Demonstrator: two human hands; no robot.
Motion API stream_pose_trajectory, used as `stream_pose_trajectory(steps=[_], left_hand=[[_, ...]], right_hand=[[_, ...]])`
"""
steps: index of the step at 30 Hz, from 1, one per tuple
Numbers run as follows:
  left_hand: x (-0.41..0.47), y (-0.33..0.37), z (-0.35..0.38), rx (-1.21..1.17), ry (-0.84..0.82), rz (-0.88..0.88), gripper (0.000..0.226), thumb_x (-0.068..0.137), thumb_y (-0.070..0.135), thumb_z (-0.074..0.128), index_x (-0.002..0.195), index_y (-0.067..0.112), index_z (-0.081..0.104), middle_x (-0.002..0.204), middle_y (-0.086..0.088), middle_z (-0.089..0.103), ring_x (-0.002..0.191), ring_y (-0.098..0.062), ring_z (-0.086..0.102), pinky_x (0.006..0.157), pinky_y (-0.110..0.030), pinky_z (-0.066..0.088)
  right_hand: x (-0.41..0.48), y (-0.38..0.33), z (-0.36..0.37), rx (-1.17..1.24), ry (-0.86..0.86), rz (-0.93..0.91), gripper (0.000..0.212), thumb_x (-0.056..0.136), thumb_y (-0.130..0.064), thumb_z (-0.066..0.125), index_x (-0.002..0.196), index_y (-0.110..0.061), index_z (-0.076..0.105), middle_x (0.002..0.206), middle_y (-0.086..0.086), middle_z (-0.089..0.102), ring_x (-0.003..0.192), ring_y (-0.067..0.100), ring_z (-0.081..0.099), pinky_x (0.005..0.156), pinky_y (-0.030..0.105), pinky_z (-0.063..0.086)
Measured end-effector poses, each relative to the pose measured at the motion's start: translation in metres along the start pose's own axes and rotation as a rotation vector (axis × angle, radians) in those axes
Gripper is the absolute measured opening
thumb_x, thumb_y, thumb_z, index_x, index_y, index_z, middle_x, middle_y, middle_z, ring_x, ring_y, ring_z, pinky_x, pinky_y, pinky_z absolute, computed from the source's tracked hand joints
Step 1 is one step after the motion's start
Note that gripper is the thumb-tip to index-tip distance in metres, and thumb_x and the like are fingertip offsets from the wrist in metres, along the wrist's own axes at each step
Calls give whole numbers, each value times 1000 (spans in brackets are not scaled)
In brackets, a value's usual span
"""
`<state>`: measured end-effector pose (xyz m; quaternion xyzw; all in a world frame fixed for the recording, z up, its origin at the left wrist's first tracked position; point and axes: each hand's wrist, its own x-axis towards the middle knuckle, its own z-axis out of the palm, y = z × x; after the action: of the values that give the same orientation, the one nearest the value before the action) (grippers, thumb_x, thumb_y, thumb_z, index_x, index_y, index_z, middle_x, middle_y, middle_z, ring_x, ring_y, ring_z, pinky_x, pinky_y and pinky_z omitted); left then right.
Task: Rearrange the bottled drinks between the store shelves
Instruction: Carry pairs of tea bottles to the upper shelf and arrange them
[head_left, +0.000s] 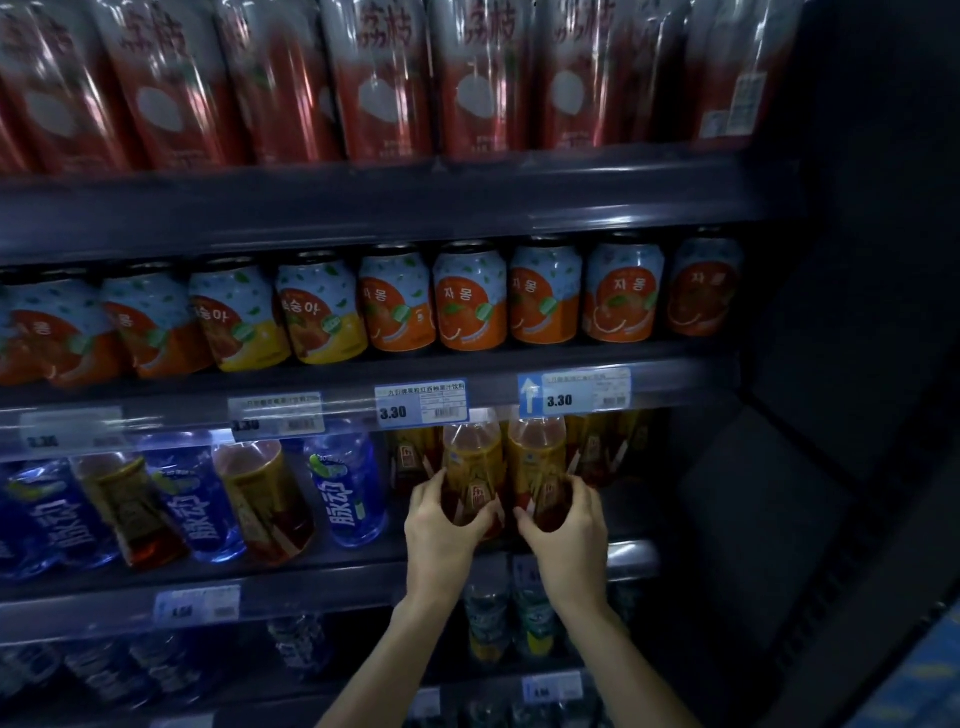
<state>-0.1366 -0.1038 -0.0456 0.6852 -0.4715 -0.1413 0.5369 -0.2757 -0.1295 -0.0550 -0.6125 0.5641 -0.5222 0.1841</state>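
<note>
Two amber tea bottles with yellow labels stand side by side on the third shelf (631, 553) down. My left hand (441, 525) wraps the lower part of the left tea bottle (470, 460). My right hand (569, 525) wraps the lower part of the right tea bottle (537, 452). Both bottles are upright and their caps are hidden behind the shelf rail above. More tea bottles (597, 447) stand behind and to the right of them, in shadow.
Left on the same shelf, blue drink bottles (348, 493) alternate with amber tea bottles (262, 499). Orange and yellow cans (470, 301) fill the shelf above, red bottles (382, 78) the top. Price tags (422, 402) line the rails. Water bottles (488, 608) stand below.
</note>
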Motion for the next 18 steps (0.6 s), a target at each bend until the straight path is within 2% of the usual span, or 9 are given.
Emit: stream_pose_trajectory(steps=[7, 12, 13, 16, 18], left_hand=[[-14, 22, 36, -51, -65, 27, 78, 70, 45, 81, 135, 16, 48, 114, 13, 48, 104, 4, 48, 77, 3, 36], [-25, 41, 63, -96, -111, 43, 75, 73, 43, 79, 135, 16, 47, 118, 9, 48, 111, -3, 50, 94, -19, 47], [-26, 44, 68, -105, -121, 39, 75, 74, 42, 79, 136, 16, 47, 120, 7, 48, 112, -4, 50, 95, -19, 47], [-28, 52, 80, -134, -147, 27, 74, 74, 39, 80, 135, 13, 48, 122, 4, 48, 110, -4, 51, 87, -2, 40], [-28, 55, 84, -141, -158, 22, 74, 74, 38, 80, 135, 12, 48, 123, 4, 48, 110, -3, 51, 85, -1, 40]], right_hand=[[17, 23, -26, -8, 42, 70, 73, 68, -35, 85, 127, -7, 51, 119, 4, 53, 106, 20, 57, 81, 27, 47], [29, 41, -48, -54, 71, 141, 81, 68, -43, 81, 132, -6, 49, 119, 10, 58, 108, 27, 58, 84, 40, 51], [31, 44, -52, -56, 72, 157, 82, 68, -45, 80, 133, -6, 48, 118, 12, 60, 107, 28, 59, 84, 39, 52], [34, 51, -61, -50, 65, 192, 82, 71, -47, 78, 135, -6, 47, 115, 15, 64, 102, 29, 63, 78, 33, 52], [36, 53, -64, -38, 67, 211, 85, 72, -47, 78, 139, -8, 43, 116, 14, 65, 102, 29, 64, 74, 28, 48]])
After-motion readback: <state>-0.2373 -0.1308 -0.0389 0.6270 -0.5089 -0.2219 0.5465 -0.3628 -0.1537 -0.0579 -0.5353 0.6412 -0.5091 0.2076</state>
